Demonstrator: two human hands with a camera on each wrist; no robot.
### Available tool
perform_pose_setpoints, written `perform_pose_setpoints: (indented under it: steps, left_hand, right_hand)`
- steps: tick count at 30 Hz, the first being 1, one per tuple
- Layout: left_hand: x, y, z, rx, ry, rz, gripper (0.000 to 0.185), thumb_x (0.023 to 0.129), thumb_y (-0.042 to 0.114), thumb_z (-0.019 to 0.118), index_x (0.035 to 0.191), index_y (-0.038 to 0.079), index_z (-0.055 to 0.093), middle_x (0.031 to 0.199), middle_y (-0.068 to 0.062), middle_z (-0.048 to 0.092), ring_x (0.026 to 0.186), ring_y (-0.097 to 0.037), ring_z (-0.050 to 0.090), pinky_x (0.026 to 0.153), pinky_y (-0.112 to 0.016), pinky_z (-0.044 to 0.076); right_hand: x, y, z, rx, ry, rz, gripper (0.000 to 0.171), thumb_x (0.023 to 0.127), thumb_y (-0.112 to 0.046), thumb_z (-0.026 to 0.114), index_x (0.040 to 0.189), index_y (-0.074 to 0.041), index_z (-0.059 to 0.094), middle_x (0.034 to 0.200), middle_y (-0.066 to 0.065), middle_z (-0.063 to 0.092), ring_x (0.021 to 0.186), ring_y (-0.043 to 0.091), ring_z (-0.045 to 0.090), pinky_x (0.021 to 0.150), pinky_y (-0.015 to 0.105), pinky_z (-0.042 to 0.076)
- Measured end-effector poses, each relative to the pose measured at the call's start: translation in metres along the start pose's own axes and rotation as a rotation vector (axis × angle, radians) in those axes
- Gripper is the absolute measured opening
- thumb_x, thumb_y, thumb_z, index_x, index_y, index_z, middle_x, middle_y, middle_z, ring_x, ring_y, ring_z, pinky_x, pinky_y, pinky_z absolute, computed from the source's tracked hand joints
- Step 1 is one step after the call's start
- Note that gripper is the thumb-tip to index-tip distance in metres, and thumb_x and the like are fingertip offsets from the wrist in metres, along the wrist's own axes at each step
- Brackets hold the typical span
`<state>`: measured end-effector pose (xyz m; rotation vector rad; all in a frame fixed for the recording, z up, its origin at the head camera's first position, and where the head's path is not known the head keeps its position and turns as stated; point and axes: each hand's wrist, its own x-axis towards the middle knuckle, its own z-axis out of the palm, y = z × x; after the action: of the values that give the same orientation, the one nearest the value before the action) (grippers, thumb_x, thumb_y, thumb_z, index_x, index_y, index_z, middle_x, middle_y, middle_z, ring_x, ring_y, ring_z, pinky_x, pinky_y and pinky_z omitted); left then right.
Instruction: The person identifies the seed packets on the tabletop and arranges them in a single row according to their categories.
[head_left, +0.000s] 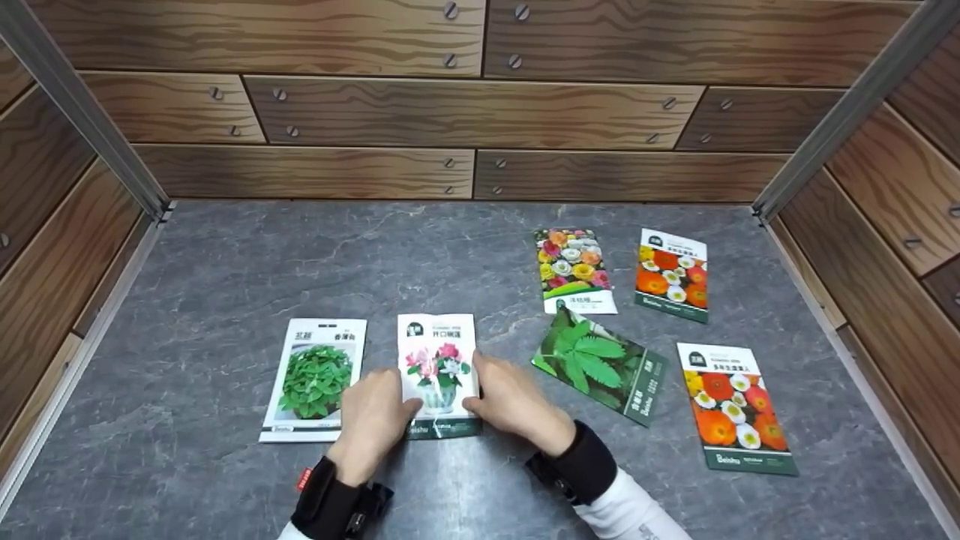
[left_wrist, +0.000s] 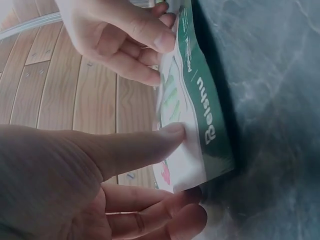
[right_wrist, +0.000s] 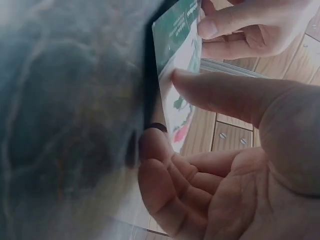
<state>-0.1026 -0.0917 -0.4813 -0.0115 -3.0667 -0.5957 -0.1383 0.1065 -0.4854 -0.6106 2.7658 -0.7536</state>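
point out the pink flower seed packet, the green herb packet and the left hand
pink flower seed packet [head_left: 437, 352], head view, on its flower picture
green herb packet [head_left: 315, 379], head view, on the leafy plant picture
left hand [head_left: 369, 424], head view, on its back

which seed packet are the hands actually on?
The pink-flower seed packet, second from left in the head view. Left hand and right hand pinch its lower edges; the other five lie untouched.

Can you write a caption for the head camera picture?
Both hands pinch a pink-flower seed packet on the grey table.
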Motion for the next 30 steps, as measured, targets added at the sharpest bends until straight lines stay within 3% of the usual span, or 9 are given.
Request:
perform_pose_setpoints:
  steps: [3,7,9,12,17,23,30]
  left_hand:
    - [0.000,0.002,0.004,0.043,0.023,0.012,0.033,0.080,0.026,0.089,0.083,-0.001,0.071,0.078,-0.017,0.072,0.064,-0.031,0.067,0.057,-0.043,0.055]
    - [0.001,0.004,0.009,0.041,0.041,0.105,0.045,0.082,0.016,0.087,0.119,-0.003,0.071,0.115,-0.024,0.073,0.093,-0.039,0.074,0.074,-0.050,0.064]
    - [0.001,0.003,0.010,0.025,0.013,0.169,0.052,0.087,0.009,0.081,0.135,-0.001,0.065,0.136,-0.027,0.066,0.112,-0.043,0.072,0.083,-0.053,0.065]
    - [0.002,0.003,0.010,-0.007,-0.074,0.228,0.056,0.092,0.012,0.077,0.144,-0.001,0.060,0.153,-0.029,0.055,0.132,-0.047,0.063,0.095,-0.058,0.062]
    - [0.002,0.003,0.010,-0.021,-0.138,0.249,0.080,0.086,0.033,0.087,0.148,-0.005,0.052,0.156,-0.033,0.049,0.136,-0.050,0.059,0.096,-0.061,0.061]
    - [-0.001,0.004,0.012,-0.003,-0.111,0.272,0.083,0.084,0.034,0.088,0.147,-0.008,0.051,0.154,-0.035,0.050,0.139,-0.050,0.057,0.097,-0.060,0.061]
    - [-0.001,0.004,0.010,-0.011,-0.149,0.238,0.086,0.085,0.035,0.087,0.149,-0.009,0.049,0.157,-0.036,0.046,0.142,-0.052,0.053,0.101,-0.064,0.058]
  right_hand:
    - [-0.001,-0.001,0.002,-0.056,0.010,0.018,0.063,0.086,-0.016,0.083,0.140,0.006,0.056,0.124,0.027,0.072,0.106,0.044,0.072,0.089,0.057,0.061]
    - [-0.001,-0.001,0.003,-0.149,0.024,0.020,0.069,0.087,-0.022,0.085,0.141,0.008,0.056,0.128,0.026,0.068,0.111,0.042,0.069,0.090,0.056,0.062]
    - [-0.001,0.000,0.002,-0.194,0.011,-0.009,0.069,0.088,-0.025,0.084,0.144,0.005,0.057,0.137,0.025,0.064,0.121,0.042,0.066,0.096,0.056,0.061]
    - [-0.001,0.003,-0.001,-0.235,-0.041,-0.061,0.070,0.091,-0.026,0.082,0.150,0.000,0.055,0.152,0.024,0.055,0.138,0.043,0.057,0.110,0.057,0.055]
    - [-0.002,0.009,-0.006,-0.224,-0.134,-0.090,0.074,0.092,-0.031,0.081,0.154,-0.002,0.051,0.163,0.024,0.046,0.148,0.044,0.050,0.123,0.055,0.044]
    - [-0.003,0.008,-0.006,-0.231,-0.122,-0.118,0.075,0.091,-0.030,0.082,0.153,0.001,0.052,0.162,0.026,0.047,0.147,0.044,0.051,0.123,0.054,0.045]
    - [-0.003,0.004,-0.003,-0.242,-0.116,-0.126,0.075,0.091,-0.028,0.082,0.152,0.003,0.051,0.163,0.027,0.046,0.150,0.043,0.049,0.124,0.053,0.044]
